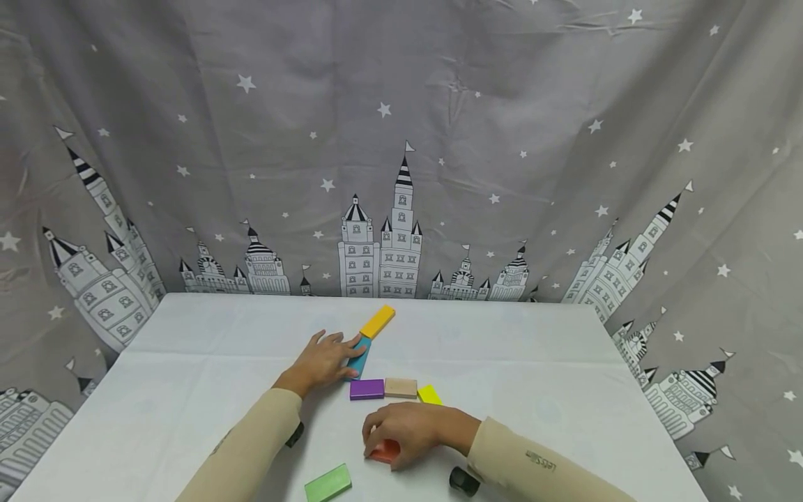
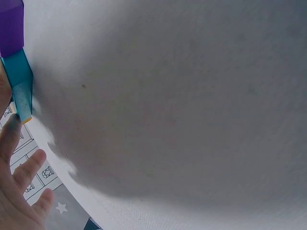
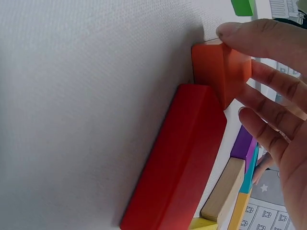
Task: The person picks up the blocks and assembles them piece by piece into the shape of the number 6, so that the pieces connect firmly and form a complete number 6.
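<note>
My left hand (image 1: 323,361) pinches a teal block (image 1: 360,359) that lies on the white cloth, thumb by its near end and index finger farther up; its other fingers are spread. A yellow-orange block (image 1: 378,322) meets the teal one's far end, and a purple block (image 1: 366,390) lies at its near end. With thumb and fingertips my right hand (image 1: 414,429) holds an orange block (image 3: 211,64) at its two ends. Against that block touches a red block (image 3: 177,158), which the right hand hides in the head view.
A wooden block (image 1: 401,388) lies end to end with the purple one, followed by a bright yellow block (image 1: 429,394). Nearer the front, apart from the others, is a light green block (image 1: 328,482). Behind the table (image 1: 533,348) hangs a grey castle-print curtain (image 1: 464,188).
</note>
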Motion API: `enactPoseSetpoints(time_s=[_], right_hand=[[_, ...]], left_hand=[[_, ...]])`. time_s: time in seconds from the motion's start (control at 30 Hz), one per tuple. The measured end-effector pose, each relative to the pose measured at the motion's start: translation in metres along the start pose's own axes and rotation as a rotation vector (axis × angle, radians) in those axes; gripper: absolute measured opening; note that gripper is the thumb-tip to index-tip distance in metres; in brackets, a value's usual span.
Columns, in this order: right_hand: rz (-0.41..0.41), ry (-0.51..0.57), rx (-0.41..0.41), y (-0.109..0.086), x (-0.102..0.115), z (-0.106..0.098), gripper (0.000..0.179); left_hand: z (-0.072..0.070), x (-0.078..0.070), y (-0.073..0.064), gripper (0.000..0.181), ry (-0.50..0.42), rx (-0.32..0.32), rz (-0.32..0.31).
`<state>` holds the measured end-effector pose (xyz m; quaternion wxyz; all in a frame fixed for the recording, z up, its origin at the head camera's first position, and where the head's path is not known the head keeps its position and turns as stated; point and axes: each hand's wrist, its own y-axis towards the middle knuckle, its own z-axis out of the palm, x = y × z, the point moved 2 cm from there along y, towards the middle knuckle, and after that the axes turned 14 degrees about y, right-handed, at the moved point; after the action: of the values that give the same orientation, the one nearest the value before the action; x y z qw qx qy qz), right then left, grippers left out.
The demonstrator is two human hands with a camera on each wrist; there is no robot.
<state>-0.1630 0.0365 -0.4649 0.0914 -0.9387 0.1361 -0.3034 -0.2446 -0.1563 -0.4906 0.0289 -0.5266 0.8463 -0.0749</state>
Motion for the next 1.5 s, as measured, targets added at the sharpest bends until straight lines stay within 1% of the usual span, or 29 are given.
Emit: enactPoseSetpoints(time_s=[0.2, 0.53, 0.73, 0.87, 1.0, 1.23, 1.4, 1.5], right_hand=[[-0.015, 0.027, 0.018, -0.001, 0.000, 0.001, 0.034], [-0.025, 0.033, 0.024, -0.002, -0.001, 0.002, 0.036], [-0.048, -0.010, -0.004, -0.001, 0.002, 0.000, 0.036], [-0.102, -0.055, -0.001, 0.007, 0.012, -0.003, 0.037], [-0.172, -0.126, 0.038, 0.019, 0.025, -0.006, 0.038], [-0.263, -0.295, 0.155, 0.046, 0.042, -0.006, 0.041], [-0.308, -0.342, 0.231, 0.060, 0.049, -0.001, 0.039], [-0.327, -0.341, 0.270, 0.066, 0.052, 0.000, 0.037]], left_hand=[[0.000, 0.000, -0.001, 0.062, 0.002, 0.009, 0.001], [0.000, 0.000, 0.000, 0.063, -0.002, 0.015, -0.008], [0.000, 0.000, 0.000, 0.062, -0.002, 0.019, -0.003], [-0.001, 0.000, -0.001, 0.062, 0.007, 0.021, 0.001], [-0.002, 0.000, -0.001, 0.062, 0.013, 0.020, 0.006], [-0.003, 0.002, 0.000, 0.062, 0.035, 0.022, 0.008], [-0.003, 0.001, -0.001, 0.061, 0.036, 0.017, 0.020], [-0.003, 0.001, -0.002, 0.061, 0.030, 0.009, 0.024]])
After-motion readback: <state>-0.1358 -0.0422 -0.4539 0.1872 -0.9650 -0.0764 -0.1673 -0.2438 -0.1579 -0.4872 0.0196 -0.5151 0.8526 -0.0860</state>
